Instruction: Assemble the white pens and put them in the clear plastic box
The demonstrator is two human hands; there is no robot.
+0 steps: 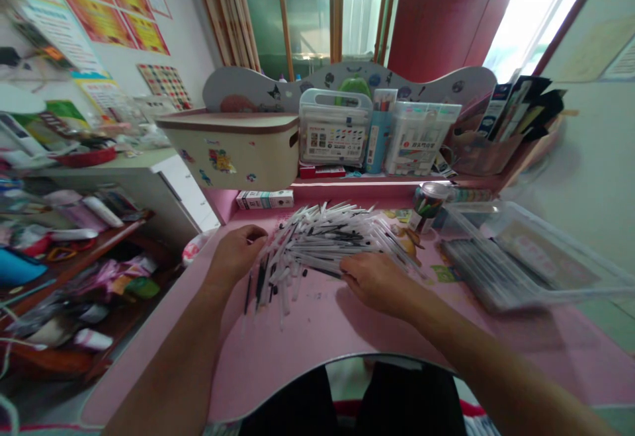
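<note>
A wide heap of thin pens (327,241), with clear, white and black barrels, lies loose on the pink desk (297,343). At the heap's left edge is my left hand (242,251), fingers curled together; a small pale bit shows at the fingertips, too blurred to name. My right hand (372,278) is closed at the heap's front right, its fingertips pinched at the end of a dark pen. On the right, a clear plastic box (560,251) stands tilted, with a stack of greyish pens (473,267) by its near left side.
Behind the heap, a shelf carries a cream lidded bin (233,151), a clear marker case (335,131), another marker box (421,138) and a pen holder (489,148). A clear jar (429,201) stands at the back right. A cluttered wooden rack (74,257) is at left.
</note>
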